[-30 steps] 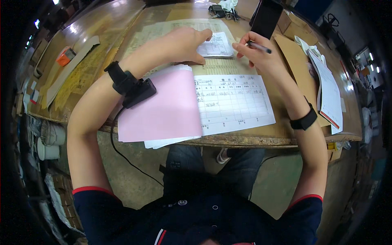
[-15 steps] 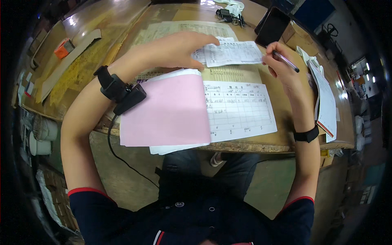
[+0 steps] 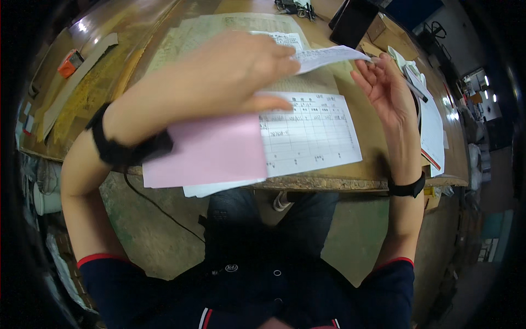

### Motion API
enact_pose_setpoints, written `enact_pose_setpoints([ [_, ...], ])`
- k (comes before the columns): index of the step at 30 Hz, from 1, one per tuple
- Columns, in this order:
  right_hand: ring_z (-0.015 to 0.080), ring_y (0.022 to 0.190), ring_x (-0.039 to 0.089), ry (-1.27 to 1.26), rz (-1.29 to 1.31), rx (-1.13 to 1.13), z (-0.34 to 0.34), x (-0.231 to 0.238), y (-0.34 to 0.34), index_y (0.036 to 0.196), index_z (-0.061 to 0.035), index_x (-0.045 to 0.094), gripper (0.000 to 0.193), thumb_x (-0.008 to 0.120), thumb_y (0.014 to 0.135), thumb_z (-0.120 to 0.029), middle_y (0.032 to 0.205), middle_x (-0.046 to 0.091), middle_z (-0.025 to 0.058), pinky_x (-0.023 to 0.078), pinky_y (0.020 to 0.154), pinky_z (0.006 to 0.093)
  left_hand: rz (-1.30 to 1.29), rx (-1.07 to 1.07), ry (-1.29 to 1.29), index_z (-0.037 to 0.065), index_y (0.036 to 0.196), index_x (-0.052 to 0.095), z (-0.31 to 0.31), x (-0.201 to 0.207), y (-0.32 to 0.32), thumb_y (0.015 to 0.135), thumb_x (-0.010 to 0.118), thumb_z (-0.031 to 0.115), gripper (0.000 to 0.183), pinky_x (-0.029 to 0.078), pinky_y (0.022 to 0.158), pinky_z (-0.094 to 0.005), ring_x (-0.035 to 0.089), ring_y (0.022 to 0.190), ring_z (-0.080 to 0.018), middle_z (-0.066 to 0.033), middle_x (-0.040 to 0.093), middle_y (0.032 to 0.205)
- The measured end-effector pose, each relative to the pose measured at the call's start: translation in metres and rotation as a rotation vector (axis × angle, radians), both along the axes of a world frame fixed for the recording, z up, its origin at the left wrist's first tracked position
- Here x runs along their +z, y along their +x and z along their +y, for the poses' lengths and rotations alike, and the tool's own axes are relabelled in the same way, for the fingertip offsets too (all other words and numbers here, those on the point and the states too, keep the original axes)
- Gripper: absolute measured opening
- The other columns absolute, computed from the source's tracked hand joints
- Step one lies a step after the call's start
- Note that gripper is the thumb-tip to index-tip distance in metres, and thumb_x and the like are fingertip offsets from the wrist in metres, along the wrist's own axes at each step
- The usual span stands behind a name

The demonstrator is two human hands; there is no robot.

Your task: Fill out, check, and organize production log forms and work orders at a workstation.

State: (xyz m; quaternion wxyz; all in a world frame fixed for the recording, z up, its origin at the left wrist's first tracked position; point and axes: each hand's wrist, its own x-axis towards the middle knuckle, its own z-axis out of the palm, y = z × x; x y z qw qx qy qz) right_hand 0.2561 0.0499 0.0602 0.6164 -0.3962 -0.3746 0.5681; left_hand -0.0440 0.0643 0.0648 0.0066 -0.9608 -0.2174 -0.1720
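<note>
Smeared by motion, my left hand (image 3: 249, 68) reaches over the desk with thumb and fingers spread apart. Its fingertips overlap the left end of a handwritten paper slip (image 3: 332, 55); I cannot tell whether they grip it. The slip is lifted and tilted, its right end pinched by my right hand (image 3: 387, 88). A pen (image 3: 417, 91) also rests in my right hand, tip pointing down to the right. Below my left wrist lies a pink sheet (image 3: 215, 151) on white papers. Beside it is a printed form (image 3: 312, 140) with handwritten entries. Another written slip (image 3: 289, 39) lies behind.
A dark phone (image 3: 354, 23) stands propped against a cardboard box at the far right. White papers (image 3: 433, 129) lie by the right edge. A tape measure (image 3: 70, 63) and a cardboard strip (image 3: 82, 82) lie at left. Keys (image 3: 296, 7) are at the back.
The slip has come up off the desk and tilted, with my right hand now at its right end. My left hand has moved nearer, over the pink sheet's top edge.
</note>
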Motion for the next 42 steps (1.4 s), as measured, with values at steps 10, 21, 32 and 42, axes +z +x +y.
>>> enact_pose_setpoints([
  [10, 0.0221, 0.088, 0.068, 0.065, -0.258, -0.013, -0.064, -0.015, 0.030, 0.099, -0.0066, 0.050, 0.009, 0.054, 0.092, -0.004, 0.087, 0.061, 0.0077, 0.062, 0.074, 0.0322, 0.156, 0.013, 0.159, 0.008, 0.129, 0.055, -0.095, -0.044, -0.017, 0.084, 0.067, 0.034, 0.053, 0.042, 0.104, -0.0484, 0.049, 0.126, -0.0370, -0.0176, 0.055, 0.133],
  [21, 0.0144, 0.081, 0.063, 0.082, -0.045, 0.027, -0.098, -0.002, 0.012, 0.098, -0.0074, 0.052, 0.009, 0.055, 0.091, -0.002, 0.083, 0.059, 0.0039, 0.061, 0.082, 0.0391, -0.309, 0.240, 0.244, 0.007, 0.140, 0.044, -0.100, -0.047, 0.028, 0.070, 0.078, 0.029, 0.081, 0.044, 0.101, -0.0440, 0.050, 0.124, -0.0359, -0.0169, 0.048, 0.141],
  [32, 0.0052, 0.053, 0.043, 0.301, -0.836, -0.239, -0.126, -0.017, 0.043, 0.087, -0.0049, 0.062, 0.044, 0.041, 0.103, -0.040, 0.061, 0.047, -0.0023, 0.032, 0.048, 0.0200, -0.496, 0.141, 0.133, 0.006, 0.099, 0.066, -0.124, -0.096, 0.080, 0.069, 0.070, 0.006, 0.030, 0.055, 0.078, -0.0363, 0.064, 0.099, -0.0266, -0.0092, 0.067, 0.104],
  [42, -0.0013, 0.054, 0.035, 0.161, -0.787, 0.186, -0.109, -0.041, -0.024, 0.068, -0.0072, 0.052, 0.036, 0.061, 0.097, -0.026, 0.059, 0.045, -0.0088, 0.025, 0.046, 0.0185, -0.564, 0.086, 0.120, 0.002, 0.095, 0.068, -0.124, -0.104, 0.076, 0.067, 0.073, 0.005, 0.029, 0.055, 0.085, -0.0398, 0.064, 0.101, -0.0296, -0.0125, 0.066, 0.105],
])
